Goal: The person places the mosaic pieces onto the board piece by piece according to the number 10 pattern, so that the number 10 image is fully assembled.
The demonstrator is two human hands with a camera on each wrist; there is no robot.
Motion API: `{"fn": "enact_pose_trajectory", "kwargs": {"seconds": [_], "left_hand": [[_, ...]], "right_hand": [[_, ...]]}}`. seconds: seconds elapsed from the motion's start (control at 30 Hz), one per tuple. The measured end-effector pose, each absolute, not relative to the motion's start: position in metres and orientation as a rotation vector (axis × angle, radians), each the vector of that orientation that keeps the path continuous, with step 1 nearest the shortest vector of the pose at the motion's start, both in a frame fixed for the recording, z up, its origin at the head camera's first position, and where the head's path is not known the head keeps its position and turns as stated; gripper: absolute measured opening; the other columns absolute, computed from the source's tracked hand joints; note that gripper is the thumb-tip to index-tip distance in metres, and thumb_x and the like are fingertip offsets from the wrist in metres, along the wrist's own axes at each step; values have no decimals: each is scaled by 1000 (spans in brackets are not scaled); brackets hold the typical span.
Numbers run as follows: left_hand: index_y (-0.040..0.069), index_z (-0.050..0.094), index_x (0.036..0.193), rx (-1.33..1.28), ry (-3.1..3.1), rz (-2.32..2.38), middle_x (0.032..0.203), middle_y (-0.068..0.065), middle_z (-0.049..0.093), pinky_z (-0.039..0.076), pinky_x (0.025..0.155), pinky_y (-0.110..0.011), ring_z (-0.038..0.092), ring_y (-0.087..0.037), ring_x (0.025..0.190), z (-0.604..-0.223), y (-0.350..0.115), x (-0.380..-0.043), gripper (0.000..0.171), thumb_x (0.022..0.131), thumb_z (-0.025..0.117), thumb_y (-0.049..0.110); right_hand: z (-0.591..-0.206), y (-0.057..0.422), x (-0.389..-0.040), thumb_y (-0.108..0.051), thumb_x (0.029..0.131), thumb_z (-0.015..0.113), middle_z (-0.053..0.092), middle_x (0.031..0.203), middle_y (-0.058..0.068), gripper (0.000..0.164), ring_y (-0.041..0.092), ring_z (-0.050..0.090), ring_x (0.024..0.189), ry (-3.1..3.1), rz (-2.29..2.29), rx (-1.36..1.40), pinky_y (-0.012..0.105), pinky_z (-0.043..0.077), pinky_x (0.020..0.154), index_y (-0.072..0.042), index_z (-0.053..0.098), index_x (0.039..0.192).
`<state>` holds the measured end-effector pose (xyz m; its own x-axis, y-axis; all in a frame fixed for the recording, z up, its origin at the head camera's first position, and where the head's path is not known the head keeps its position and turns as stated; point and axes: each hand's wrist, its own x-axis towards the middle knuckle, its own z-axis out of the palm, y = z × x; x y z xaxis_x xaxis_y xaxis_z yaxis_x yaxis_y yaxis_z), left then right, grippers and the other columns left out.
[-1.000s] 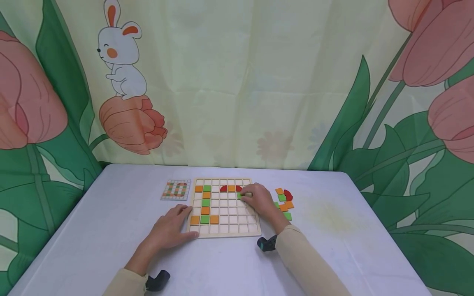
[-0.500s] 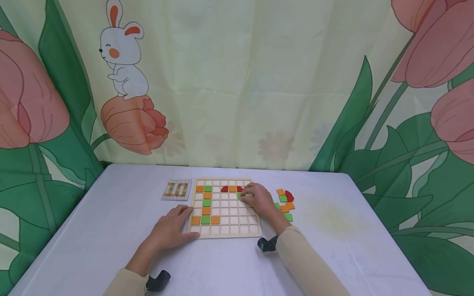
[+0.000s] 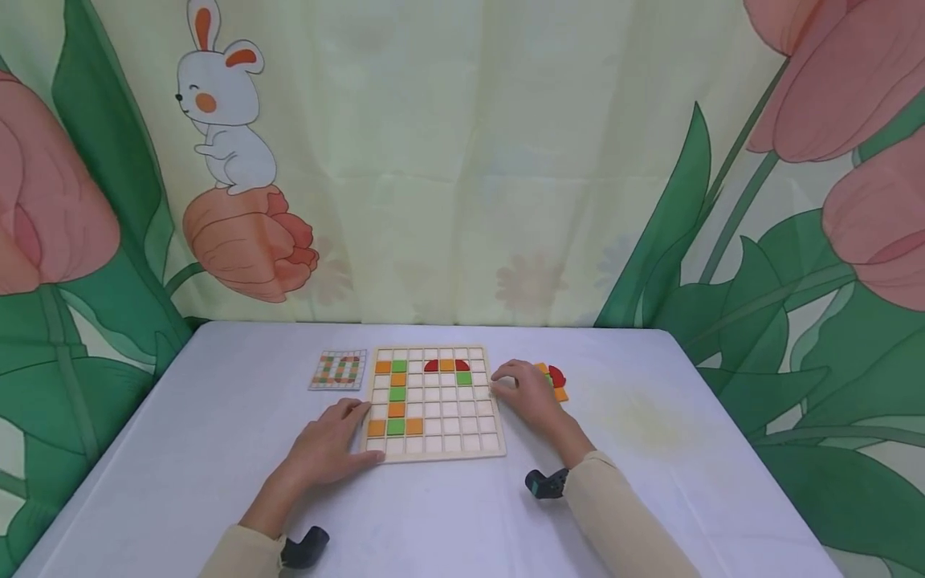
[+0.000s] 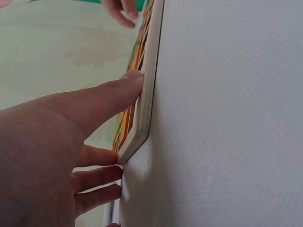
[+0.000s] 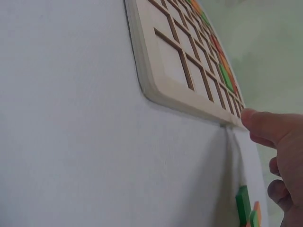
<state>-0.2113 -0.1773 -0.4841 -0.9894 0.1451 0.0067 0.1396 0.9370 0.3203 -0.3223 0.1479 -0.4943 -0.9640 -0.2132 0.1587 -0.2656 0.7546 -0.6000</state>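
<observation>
A wooden grid board (image 3: pixel 442 444) lies flat on the table. Orange and green square tiles (image 3: pixel 397 394) form a column at its left; near the back sit red rounded tiles (image 3: pixel 431 367) around an orange one, with a green tile (image 3: pixel 464 378) under the right-hand red piece. My left hand (image 3: pixel 323 443) rests at the front-left corner, its thumb (image 4: pixel 130 78) on the front rim and its fairly straight fingers against the left side. Beside the right rim is my right hand (image 3: pixel 533 397), fingers loosely bent and holding nothing; it partly hides the loose tiles.
A small printed pattern card (image 3: pixel 337 371) lies left of the board. Loose orange, green and red tiles (image 3: pixel 556 376) lie to the right, behind my right hand. A white cloth covers the table (image 3: pixel 448 522), with a printed curtain (image 3: pixel 412 201) behind it.
My right hand has let go of the green tile, leaving it in its square, and has moved right off the board toward the loose tiles. My left hand stays at the corner.
</observation>
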Motion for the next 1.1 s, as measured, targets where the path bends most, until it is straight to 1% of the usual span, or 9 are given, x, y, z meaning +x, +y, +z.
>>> {"fn": "enact_pose_trajectory", "kwargs": {"seconds": [0.2,0.27,0.33,0.43,0.47,0.57,0.73,0.83,1.1], "left_hand": [[10,46,143,235,3076,490,141,-13,47,44,97,-56,49,-32,125,-485,-177,-212,87,76,74,57],[10,46,143,242,3071,496,141,-14,47,43,97,-57,48,-32,126,-485,-178,-213,86,76,73,57],[9,46,143,247,3067,502,141,-14,47,43,96,-58,48,-33,126,-484,-178,-212,86,77,73,57],[9,46,143,251,3063,516,141,-15,47,42,96,-58,47,-34,127,-484,-179,-212,86,77,73,57],[9,46,143,254,3063,519,141,-15,47,42,96,-59,47,-34,127,-484,-179,-212,86,77,73,56],[9,46,143,267,3066,523,142,-14,46,42,96,-59,46,-34,127,-484,-180,-212,86,77,73,56],[8,46,143,270,3062,527,142,-16,46,42,96,-60,46,-35,128,-483,-181,-211,86,77,73,56],[8,45,143,256,3053,536,142,-16,46,41,97,-60,45,-36,128,-482,-181,-211,87,77,73,57],[9,45,144,239,3038,537,143,-16,46,41,98,-61,45,-36,128,-483,-179,-211,89,75,74,57]], "right_hand": [[-495,172,-315,-20,83,75,71,107,-1,16,21,62,109,-2855,911,383,42,52,88,-18,76,99],[-495,179,-312,-20,82,77,71,107,0,17,22,63,104,-2864,890,353,43,52,85,-17,76,99],[-494,184,-309,-20,81,78,71,108,1,20,24,62,103,-2885,884,313,44,51,86,-16,75,100],[-494,190,-306,-20,80,79,70,113,5,27,26,61,106,-2931,879,262,47,49,92,-15,74,105],[-495,192,-305,-21,80,80,69,115,6,29,26,60,111,-2947,876,246,48,48,96,-15,74,107],[-496,196,-303,-19,80,79,68,120,7,32,28,58,118,-2972,851,234,49,46,101,-14,73,111],[-499,198,-302,-13,82,76,68,120,7,29,28,58,117,-2957,808,268,48,47,100,-14,73,111],[-498,197,-301,-12,82,76,68,118,6,26,28,59,116,-2941,804,279,48,47,100,-14,74,108],[-500,191,-298,-17,83,76,71,111,3,23,25,61,113,-2890,835,282,46,49,98,-15,75,106]]}}
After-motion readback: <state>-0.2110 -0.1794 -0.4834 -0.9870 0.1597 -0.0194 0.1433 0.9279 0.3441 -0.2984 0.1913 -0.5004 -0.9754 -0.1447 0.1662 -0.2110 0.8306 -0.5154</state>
